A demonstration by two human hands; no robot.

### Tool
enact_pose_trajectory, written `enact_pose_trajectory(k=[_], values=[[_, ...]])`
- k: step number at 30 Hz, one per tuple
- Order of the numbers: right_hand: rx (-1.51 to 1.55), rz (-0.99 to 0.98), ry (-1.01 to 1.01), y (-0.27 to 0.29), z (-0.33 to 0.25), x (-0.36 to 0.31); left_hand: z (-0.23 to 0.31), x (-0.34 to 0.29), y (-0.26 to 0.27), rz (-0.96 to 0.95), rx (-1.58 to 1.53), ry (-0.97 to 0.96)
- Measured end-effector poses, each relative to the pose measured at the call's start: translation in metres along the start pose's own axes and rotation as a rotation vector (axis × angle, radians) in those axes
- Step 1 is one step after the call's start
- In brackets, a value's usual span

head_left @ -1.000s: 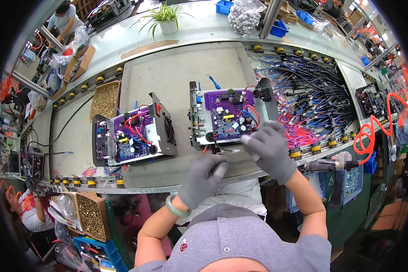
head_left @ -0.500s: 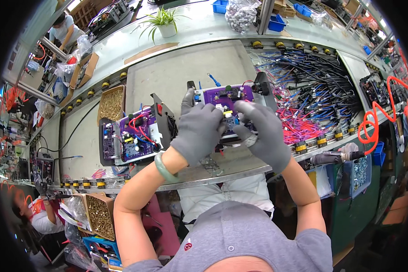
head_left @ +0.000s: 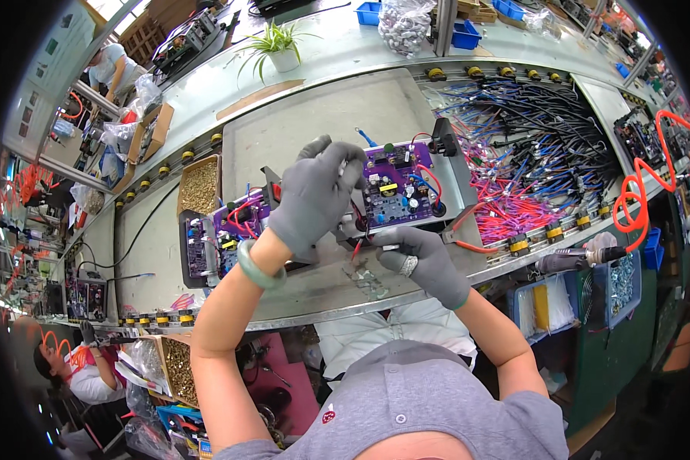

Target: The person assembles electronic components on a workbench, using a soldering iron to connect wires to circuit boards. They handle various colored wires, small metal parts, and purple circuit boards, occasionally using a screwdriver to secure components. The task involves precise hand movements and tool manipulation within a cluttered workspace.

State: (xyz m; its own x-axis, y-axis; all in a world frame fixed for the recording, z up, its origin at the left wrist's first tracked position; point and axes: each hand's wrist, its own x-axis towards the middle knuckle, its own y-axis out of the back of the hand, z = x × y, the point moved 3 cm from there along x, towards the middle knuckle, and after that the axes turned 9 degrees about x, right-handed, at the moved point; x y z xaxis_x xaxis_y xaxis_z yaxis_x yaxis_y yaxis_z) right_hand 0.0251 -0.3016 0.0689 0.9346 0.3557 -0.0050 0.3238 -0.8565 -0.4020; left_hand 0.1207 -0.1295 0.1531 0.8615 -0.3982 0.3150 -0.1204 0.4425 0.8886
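A purple circuit board (head_left: 395, 184) sits in a metal housing in front of me, with red and blue wires on its right side. My left hand (head_left: 314, 195), in a grey glove, is over the board's left edge with its fingers curled together; whatever is between them is hidden. Just below the board's front edge, my gloved right hand (head_left: 425, 264) pinches a thin dark wire (head_left: 366, 232) and a small white piece shows between its fingers. A second board assembly (head_left: 222, 238), with red wires, stands to the left, partly behind my left wrist.
Bundles of black, blue and pink wires (head_left: 529, 161) lie on the right. A box of small brass parts (head_left: 200, 186) stands at the left. An electric screwdriver (head_left: 579, 259) with a coiled orange cord lies by the right edge. Behind are a potted plant (head_left: 285, 58) and blue bins.
My left hand has lifted and shifted left, uncovering more of the board. My right hand has come down off the board to its front edge, its fingers now pinched together.
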Motion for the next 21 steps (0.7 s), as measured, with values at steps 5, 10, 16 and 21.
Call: enact_pose_trajectory(k=[5,10,16,21], values=[[-0.184,-0.003,0.117,-0.011,-0.007,0.007,-0.031,0.033,-0.008,0.057,0.129,-0.048],[-0.421,-0.011,0.250,-0.023,-0.015,0.016,-0.040,0.037,-0.026,-0.168,0.097,0.241],[-0.816,-0.415,0.356,-0.031,-0.022,0.020,-0.031,0.027,-0.022,-0.098,0.089,0.292],[-1.173,-0.628,0.534,-0.035,-0.020,0.016,-0.034,0.027,-0.026,-0.077,0.054,0.307]])
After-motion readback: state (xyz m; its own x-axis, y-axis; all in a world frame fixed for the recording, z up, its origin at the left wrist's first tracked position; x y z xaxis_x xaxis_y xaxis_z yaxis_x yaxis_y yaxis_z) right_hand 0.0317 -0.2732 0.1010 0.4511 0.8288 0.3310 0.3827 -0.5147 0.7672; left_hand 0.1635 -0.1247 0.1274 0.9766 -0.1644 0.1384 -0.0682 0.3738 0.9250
